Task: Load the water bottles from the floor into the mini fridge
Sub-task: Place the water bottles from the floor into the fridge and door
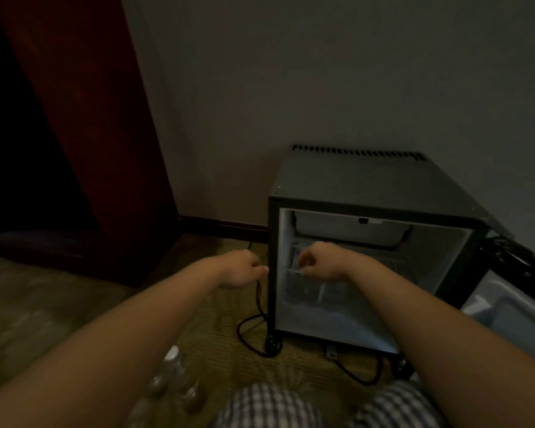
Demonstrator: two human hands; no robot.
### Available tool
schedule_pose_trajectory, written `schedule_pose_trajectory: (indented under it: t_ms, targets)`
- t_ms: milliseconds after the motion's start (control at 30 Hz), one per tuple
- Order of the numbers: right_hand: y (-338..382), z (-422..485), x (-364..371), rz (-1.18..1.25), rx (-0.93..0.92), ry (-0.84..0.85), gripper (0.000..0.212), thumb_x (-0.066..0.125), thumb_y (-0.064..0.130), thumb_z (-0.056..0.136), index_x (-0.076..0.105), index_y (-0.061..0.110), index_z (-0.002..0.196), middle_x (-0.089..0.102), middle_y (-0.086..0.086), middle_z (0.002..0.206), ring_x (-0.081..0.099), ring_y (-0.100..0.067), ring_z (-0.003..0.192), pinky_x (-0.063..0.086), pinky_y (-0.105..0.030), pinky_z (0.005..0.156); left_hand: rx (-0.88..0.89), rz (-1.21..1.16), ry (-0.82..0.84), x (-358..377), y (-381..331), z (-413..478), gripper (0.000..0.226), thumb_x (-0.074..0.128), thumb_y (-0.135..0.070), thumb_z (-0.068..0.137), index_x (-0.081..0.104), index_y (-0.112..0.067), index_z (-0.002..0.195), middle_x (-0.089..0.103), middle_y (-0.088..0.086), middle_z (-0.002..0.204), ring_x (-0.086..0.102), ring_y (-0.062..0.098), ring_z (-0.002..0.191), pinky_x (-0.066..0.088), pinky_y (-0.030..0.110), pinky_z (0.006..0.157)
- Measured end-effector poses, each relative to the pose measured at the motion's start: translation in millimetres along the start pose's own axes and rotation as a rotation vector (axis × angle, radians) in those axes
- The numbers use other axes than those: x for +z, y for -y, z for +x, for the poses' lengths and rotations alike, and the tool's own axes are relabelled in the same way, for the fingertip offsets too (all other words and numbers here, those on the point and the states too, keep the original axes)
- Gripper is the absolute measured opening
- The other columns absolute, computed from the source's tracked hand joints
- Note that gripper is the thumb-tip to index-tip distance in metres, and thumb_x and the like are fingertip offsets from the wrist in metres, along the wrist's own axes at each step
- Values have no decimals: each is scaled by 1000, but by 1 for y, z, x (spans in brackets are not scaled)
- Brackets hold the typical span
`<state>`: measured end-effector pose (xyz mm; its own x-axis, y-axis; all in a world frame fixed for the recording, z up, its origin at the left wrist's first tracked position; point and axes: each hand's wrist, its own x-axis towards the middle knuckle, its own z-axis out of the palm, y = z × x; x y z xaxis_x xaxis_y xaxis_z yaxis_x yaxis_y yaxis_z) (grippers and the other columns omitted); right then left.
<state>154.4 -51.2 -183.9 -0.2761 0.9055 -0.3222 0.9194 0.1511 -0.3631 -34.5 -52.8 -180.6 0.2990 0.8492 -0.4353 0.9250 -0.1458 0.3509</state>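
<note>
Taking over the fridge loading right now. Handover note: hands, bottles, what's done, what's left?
Left hand: curled, empty, at the fridge's left edge.
Right hand: curled, empty, in front of the fridge opening.
Door: swung open to the right.
Bottles: on the floor lower left, under the left arm; blurred, count unclear.
Done: dark shapes on the lower shelf may be loaded bottles; too dim to confirm.
Left: pick up the floor bottles and load them.
</note>
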Motion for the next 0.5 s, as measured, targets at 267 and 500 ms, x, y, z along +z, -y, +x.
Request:
schedule_pose_trajectory:
  t_ms: [267,500]
  targets:
    - [142,-29,36,-3,-193,27,31,53,22,93,58,16,123,58,-5,126,56,-21,113,45,-29,88,-155,78,-129,-5,87,-135,43,38,-40,97,50,-14,129,54,8,127,54,24,114,43,33,91]
    - [229,-39,129,11,-299,157,30,54,19,92,59,13,121,60,-8,124,60,-23,110,49,-36,96,-337,2,-53,42,179,-208,40,43,-35,95,59,-7,120,59,10,119,56,28,112,44,35,93]
